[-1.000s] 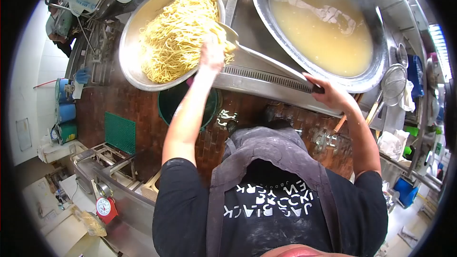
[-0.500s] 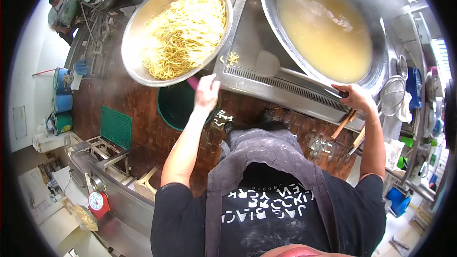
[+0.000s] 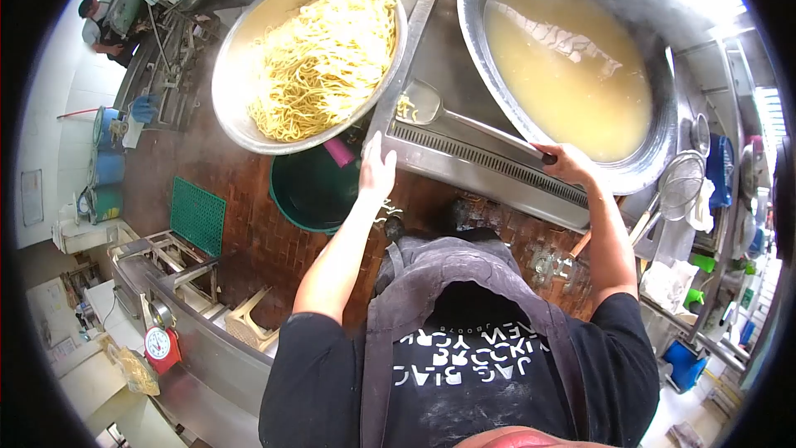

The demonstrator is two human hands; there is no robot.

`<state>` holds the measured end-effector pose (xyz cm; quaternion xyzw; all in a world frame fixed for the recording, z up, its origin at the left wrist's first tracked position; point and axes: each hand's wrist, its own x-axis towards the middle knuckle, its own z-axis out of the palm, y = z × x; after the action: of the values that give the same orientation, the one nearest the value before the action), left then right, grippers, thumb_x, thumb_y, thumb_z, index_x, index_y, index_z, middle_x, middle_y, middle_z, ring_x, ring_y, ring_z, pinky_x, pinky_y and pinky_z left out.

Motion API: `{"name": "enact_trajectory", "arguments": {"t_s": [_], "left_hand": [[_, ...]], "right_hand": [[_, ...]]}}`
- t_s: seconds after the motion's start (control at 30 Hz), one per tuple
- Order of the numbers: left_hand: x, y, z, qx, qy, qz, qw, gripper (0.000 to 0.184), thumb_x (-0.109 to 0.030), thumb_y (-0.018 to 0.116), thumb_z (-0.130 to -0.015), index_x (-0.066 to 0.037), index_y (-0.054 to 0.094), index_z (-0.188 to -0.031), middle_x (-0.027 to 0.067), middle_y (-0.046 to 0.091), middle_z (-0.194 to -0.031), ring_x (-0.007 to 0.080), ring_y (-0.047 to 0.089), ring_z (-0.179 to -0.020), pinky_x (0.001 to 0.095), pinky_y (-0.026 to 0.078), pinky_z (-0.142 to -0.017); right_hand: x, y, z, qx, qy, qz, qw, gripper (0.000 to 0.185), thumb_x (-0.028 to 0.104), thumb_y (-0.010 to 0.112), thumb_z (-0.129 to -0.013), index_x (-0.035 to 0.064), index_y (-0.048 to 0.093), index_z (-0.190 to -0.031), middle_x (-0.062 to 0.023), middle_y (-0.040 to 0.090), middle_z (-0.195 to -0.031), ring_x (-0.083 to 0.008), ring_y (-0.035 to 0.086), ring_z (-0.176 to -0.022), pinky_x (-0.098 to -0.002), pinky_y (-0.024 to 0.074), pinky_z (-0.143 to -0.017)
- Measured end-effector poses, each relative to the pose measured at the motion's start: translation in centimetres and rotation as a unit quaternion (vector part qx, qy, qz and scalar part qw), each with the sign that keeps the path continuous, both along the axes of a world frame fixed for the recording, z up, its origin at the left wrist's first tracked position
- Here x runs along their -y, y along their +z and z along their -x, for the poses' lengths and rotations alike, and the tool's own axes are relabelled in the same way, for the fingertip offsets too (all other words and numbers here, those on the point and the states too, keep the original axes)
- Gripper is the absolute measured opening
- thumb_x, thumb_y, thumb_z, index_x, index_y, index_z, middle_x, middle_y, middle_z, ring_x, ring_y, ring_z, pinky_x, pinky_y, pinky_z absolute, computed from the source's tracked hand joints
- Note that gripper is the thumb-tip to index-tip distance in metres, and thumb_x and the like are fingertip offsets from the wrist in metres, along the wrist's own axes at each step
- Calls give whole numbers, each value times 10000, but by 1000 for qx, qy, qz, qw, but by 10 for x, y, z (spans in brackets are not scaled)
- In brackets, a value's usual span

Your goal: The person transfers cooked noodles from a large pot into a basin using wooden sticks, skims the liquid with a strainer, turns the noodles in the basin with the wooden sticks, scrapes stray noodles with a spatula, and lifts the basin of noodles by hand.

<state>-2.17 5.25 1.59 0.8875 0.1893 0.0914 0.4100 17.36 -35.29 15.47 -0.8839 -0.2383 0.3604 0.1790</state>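
Note:
My right hand [image 3: 570,163] is wrapped round the dark handle end of a long metal spatula [image 3: 489,129]. Its wide blade lies on the steel stove top, against a few loose noodles [image 3: 405,108] near the left edge. My left hand [image 3: 377,170] is at the stove's front left corner, fingers stretched out, holding nothing. Just beyond it stands a large metal bowl [image 3: 236,116] heaped with yellow noodles [image 3: 327,62]. To the right, a big wok [image 3: 474,21] holds cloudy yellowish liquid [image 3: 564,75], with steam above it.
A dark green tub [image 3: 303,199] sits on the brown tiled floor below the bowl, a pink object [image 3: 338,152] at its rim. Strainers [image 3: 683,185] hang at the right. A red scale [image 3: 162,348] is on the left counter. Another person [image 3: 104,29] stands far left.
My right hand has moved left, sliding the spatula blade to the loose noodles by the stove's left edge. My left hand has shifted slightly right, to the stove corner.

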Motion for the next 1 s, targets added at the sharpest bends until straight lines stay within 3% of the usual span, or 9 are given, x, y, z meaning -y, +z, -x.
{"name": "enact_trajectory", "arguments": {"t_s": [0.13, 0.2, 0.27, 0.4, 0.53, 0.57, 0.67, 0.7, 1.0], "left_hand": [[-12, 4, 68, -12, 69, 90, 993, 571, -134, 606, -958, 4, 385, -1465, 181, 552, -1326, 257, 587, -1155, 351, 509, -944], [-13, 5, 88, -31, 97, 112, 988, 586, -158, 619, -954, 4, 385, -1466, 175, 560, -1301, 234, 598, -1095, 350, 511, -934], [-14, -3, 98, -34, 97, 99, 990, 611, -181, 628, -949, -1, 376, -1475, 162, 561, -1290, 216, 604, -1050, 339, 519, -912], [-7, 15, 99, -50, 87, 129, 987, 630, -203, 598, -954, -5, 334, -1490, 191, 513, -1333, 274, 594, -1096, 370, 514, -944], [-12, 30, 100, -28, 71, 137, 988, 659, -174, 601, -948, -17, 299, -1513, 197, 488, -1366, 278, 581, -1126, 363, 522, -932], [-14, 33, 100, -23, 61, 137, 988, 659, -172, 602, -947, -16, 300, -1512, 197, 491, -1364, 278, 582, -1125, 362, 523, -928], [-17, 27, 101, 5, 19, 156, 988, 654, -154, 627, -931, -9, 328, -1495, 204, 510, -1357, 281, 591, -1119, 367, 525, -911], [-15, 30, 101, -1, 2, 146, 989, 646, -153, 628, -929, -11, 341, -1490, 210, 507, -1367, 283, 590, -1128, 375, 518, -927], [1, -8, 90, -65, -154, 145, 975, 646, -140, 620, -928, -26, 340, -1499, 161, 529, -1351, 227, 605, -1043, 352, 524, -889]], "right_hand": [[-4, 90, -1, 42, -17, -44, 998, 648, 98, 721, -773, 216, 569, -1392, -82, 678, -985, -164, 591, -852, -287, 482, -844], [-22, 111, 7, 52, -35, -144, 988, 625, 141, 725, -810, 200, 550, -1407, -81, 680, -1036, -176, 600, -880, -291, 481, -863], [-56, 114, 27, 67, -60, -155, 984, 603, 105, 714, -844, 160, 536, -1417, -13, 650, -1075, -128, 539, -915, -248, 452, -866], [-81, 90, 64, 80, -41, -75, 993, 594, 214, 695, -884, 226, 498, -1445, -134, 656, -1254, -246, 622, -1090, -338, 465, -974], [-46, 52, 96, 26, -69, -78, 994, 609, 199, 680, -906, 207, 456, -1472, -141, 658, -1259, -250, 610, -1125, -354, 448, -1002], [-23, 30, 107, 124, -19, -158, 979, 620, 182, 678, -906, 199, 449, -1482, -118, 697, -1079, -200, 643, -878, -336, 522, -815], [-7, 68, 157, -123, -273, -161, 940, 611, 157, 669, -909, 196, 457, -1481, -34, 626, -827, -107, 527, -606, -281, 475, -565], [2, 74, 178, -127, -288, -193, 929, 601, 155, 659, -922, 203, 454, -1485, 36, 512, -725, -46, 392, -504, -237, 355, -446], [125, 76, 382, -42, -574, -362, 733, 584, 144, 543, -984, 109, 333, -1529, -1, 527, -693, -73, 467, -459, -230, 391, -415]]}}
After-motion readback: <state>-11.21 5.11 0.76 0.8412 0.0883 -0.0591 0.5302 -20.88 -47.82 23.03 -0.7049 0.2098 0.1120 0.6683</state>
